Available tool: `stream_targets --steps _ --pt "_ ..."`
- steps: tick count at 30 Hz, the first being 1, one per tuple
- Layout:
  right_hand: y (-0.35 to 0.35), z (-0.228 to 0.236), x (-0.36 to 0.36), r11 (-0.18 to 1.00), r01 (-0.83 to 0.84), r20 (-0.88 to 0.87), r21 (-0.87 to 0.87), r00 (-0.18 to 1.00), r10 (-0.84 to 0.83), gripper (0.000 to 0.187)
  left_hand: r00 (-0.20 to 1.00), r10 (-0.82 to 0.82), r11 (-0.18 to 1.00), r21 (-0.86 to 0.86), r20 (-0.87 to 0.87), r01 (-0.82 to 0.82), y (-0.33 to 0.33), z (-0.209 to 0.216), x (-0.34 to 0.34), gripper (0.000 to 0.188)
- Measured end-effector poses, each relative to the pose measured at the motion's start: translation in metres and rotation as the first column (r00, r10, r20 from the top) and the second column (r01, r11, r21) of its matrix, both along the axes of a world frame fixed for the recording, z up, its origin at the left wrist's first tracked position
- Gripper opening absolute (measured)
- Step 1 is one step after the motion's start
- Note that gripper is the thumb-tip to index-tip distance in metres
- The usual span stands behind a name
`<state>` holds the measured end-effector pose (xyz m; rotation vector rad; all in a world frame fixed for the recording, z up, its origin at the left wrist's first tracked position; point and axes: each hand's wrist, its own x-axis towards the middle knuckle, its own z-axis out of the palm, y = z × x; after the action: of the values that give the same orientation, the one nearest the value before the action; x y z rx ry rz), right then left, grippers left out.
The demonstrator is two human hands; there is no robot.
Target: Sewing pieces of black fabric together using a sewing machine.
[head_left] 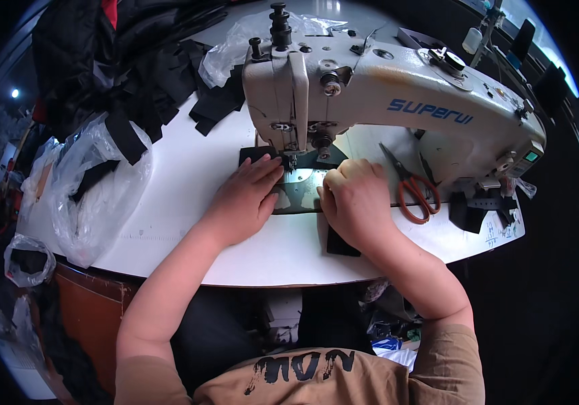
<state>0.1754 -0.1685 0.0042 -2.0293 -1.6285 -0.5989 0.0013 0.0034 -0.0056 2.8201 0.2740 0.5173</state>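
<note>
A white sewing machine [384, 84] stands over the table, its needle and presser foot [293, 162] coming down between my hands. My left hand [247, 199] lies flat to the left of the foot, fingers stretched over a piece of black fabric [249, 154]. To the right of the metal needle plate [299, 192], my right hand [357, 199] is closed with its fingers curled under; whatever they hold is hidden. More black fabric [330, 158] shows behind the foot, and a black piece [342, 244] lies partly beneath my right wrist.
Orange-handled scissors [419, 199] lie right of my right hand. Black scraps [471, 212] sit at the table's right end. Clear plastic bags [103, 196] and a heap of black fabric pieces [147, 94] occupy the left side. The white table's [269, 260] rounded edge is nearest me.
</note>
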Motion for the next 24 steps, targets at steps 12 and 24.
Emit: stream_targets --steps 12,24 --pt "-0.001 0.004 -0.017 0.752 -0.658 -0.094 0.024 0.748 0.657 0.029 0.996 0.084 0.996 0.041 0.009 -0.085 -0.001 0.002 -0.002 0.047" --pt "-0.008 0.005 -0.023 0.599 -0.798 -0.141 0.062 0.587 0.797 0.032 0.992 0.111 0.987 0.120 -0.060 -0.104 0.001 0.002 0.002 0.053"
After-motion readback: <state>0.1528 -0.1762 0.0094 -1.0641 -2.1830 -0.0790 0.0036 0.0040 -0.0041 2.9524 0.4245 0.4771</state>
